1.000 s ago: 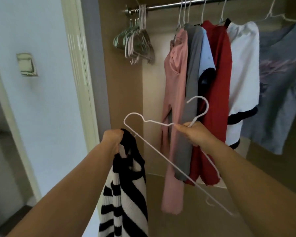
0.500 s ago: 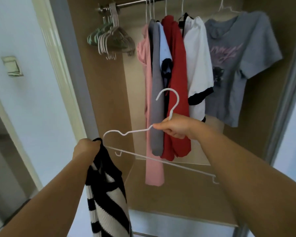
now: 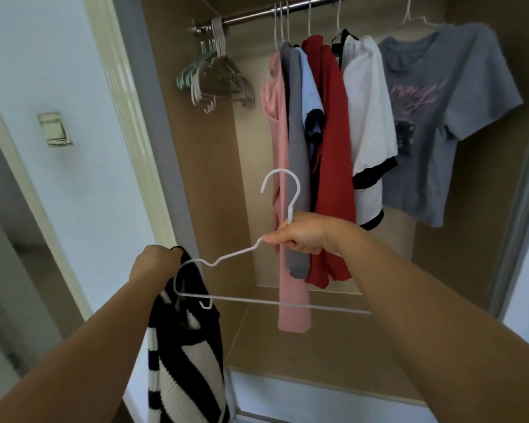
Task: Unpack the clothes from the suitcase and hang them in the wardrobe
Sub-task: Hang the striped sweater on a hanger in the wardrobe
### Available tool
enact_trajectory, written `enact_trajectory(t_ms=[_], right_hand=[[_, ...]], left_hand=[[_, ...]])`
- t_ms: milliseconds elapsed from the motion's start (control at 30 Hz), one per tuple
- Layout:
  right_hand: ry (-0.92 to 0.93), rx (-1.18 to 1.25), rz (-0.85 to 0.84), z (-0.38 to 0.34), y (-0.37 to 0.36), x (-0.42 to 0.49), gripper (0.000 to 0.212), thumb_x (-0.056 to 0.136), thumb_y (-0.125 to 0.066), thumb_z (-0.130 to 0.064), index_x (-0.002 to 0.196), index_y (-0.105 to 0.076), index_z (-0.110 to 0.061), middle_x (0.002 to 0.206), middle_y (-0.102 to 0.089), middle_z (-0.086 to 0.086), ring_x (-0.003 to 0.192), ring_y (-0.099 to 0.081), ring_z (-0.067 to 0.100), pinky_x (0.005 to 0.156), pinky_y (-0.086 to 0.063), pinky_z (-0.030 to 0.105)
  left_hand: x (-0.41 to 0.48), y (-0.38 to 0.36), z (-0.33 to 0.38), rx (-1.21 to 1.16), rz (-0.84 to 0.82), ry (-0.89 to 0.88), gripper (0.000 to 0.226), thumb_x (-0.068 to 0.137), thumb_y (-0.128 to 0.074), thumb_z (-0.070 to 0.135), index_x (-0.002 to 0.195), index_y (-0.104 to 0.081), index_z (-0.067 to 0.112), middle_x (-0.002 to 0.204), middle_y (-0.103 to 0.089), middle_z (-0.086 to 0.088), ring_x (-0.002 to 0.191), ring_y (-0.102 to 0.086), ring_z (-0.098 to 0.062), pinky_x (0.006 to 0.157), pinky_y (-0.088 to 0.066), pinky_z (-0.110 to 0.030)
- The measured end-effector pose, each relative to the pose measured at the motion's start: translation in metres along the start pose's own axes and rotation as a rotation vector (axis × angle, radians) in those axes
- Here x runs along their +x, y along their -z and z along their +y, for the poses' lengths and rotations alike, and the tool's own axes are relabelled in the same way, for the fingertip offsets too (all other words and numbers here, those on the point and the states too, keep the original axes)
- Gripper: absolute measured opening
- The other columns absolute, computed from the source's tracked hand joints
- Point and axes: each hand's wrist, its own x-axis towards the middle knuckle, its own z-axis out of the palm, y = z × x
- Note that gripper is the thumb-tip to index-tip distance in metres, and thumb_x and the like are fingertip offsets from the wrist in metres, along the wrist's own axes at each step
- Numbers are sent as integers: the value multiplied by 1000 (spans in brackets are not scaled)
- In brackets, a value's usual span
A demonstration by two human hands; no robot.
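Note:
My left hand (image 3: 153, 264) grips the top of a black-and-white striped knit top (image 3: 187, 361), which hangs down at lower left. My right hand (image 3: 303, 235) holds a white wire hanger (image 3: 232, 257) by its neck, hook upward, bar roughly level. The hanger's left shoulder lies against the striped top's upper edge, just beside my left hand. Behind them stands the open wardrobe with its metal rail (image 3: 248, 16) across the top. The suitcase is out of view.
Several garments hang on the rail: pink (image 3: 280, 166), grey, red (image 3: 333, 154), white with black trim (image 3: 368, 126), and a grey printed T-shirt (image 3: 434, 117). A bunch of empty hangers (image 3: 214, 77) hangs at the rail's left end. The wardrobe floor (image 3: 318, 349) lies below; a wall switch (image 3: 54, 128) is at left.
The hanger has swung from steeply tilted to level, hook up. Its left end has come against the striped top by my left hand. The view has shifted, showing more of the wardrobe's right side.

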Motion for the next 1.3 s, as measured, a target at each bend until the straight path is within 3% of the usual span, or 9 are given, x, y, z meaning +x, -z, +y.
enact_trajectory(t_ms=[167, 300, 400, 500, 633, 800, 967, 1133, 1300], right_hand=[[38, 23, 4, -1, -29, 9, 50, 88, -61, -42, 52, -35, -20, 38, -29, -8, 33, -23, 7, 38, -23, 18], [122, 125, 128, -11, -58, 24, 51, 87, -64, -36, 49, -32, -21, 44, -32, -5, 44, -30, 10, 50, -26, 24], [213, 227, 236, -24, -86, 38, 40, 86, -63, -11, 52, -47, -21, 48, -47, -8, 52, -41, 7, 55, -37, 22], [226, 372, 397, -25, -100, 46, 36, 87, -55, 1, 58, -50, -19, 55, -50, -7, 56, -44, 4, 49, -36, 12], [263, 498, 502, -18, -91, 49, 37, 90, -60, -24, 56, -48, -16, 51, -46, -1, 53, -43, 10, 54, -33, 25], [320, 558, 554, 1, -71, 40, 41, 87, -60, -35, 59, -42, -12, 57, -33, 9, 53, -31, 16, 56, -25, 31], [342, 482, 544, 9, -45, 25, 48, 94, -57, -22, 52, -32, -18, 40, -27, -8, 36, -22, 3, 39, -20, 17], [297, 354, 492, 24, -17, 6, 52, 90, -62, -23, 51, -28, -17, 43, -20, -5, 37, -19, 5, 39, -16, 18], [338, 401, 476, 15, -31, 8, 54, 91, -61, -16, 48, -28, -18, 39, -21, -10, 36, -19, 3, 40, -17, 17]], left_hand=[[-14, 6, 21, 22, 2, -144, 41, 88, -52, 31, 53, -44, 10, 56, -47, -6, 54, -47, -23, 51, -33, -24], [-38, 7, 45, -33, 25, -281, 38, 86, -54, 32, 56, -50, 9, 56, -52, -5, 58, -53, -25, 51, -38, -24], [-62, 4, 61, -29, 46, -503, 37, 87, -55, 27, 56, -56, 7, 61, -59, -10, 67, -58, -29, 58, -43, -29], [-76, 7, 60, -28, 13, -693, 26, 90, -53, 25, 80, -71, 10, 82, -69, -8, 82, -63, -26, 72, -51, -32], [-62, 26, 39, -180, 34, -774, 30, 89, -61, 25, 117, -65, 16, 123, -60, 3, 115, -52, -8, 96, -34, -13], [-9, 40, -13, 19, 128, -527, 72, 81, -70, 28, 142, -35, 16, 145, -37, -7, 135, -31, -28, 111, -31, -42], [2, 47, -21, 5, 140, -420, 38, 90, -49, 8, 128, -50, 12, 117, -63, -13, 103, -59, -32, 79, -46, -33], [3, 79, -12, -144, -174, -572, 40, 94, -43, -3, 124, -59, 16, 114, -62, 1, 107, -55, -12, 101, -42, -27], [-18, 65, 33, -87, -141, -710, 27, 94, -44, 9, 98, -67, 23, 108, -65, 4, 104, -55, -10, 102, -39, -27]])
